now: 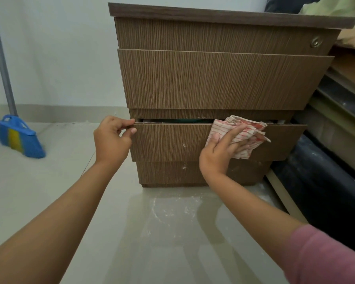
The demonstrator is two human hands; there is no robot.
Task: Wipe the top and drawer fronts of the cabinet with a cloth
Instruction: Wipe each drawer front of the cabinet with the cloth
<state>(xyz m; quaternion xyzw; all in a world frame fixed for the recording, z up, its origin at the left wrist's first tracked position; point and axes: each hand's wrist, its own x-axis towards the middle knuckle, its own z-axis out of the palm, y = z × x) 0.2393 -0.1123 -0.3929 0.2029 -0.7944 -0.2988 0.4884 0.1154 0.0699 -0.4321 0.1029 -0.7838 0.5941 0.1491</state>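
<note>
Left hand: pinching left top corner of bottom drawer front, pulled slightly ajar.
Right hand: pressing crumpled red-striped cloth against same front, upper right.
Cabinet: on tiled floor.

broom handle cut off at top edge, bottom drawer contents too dark to identify
</note>
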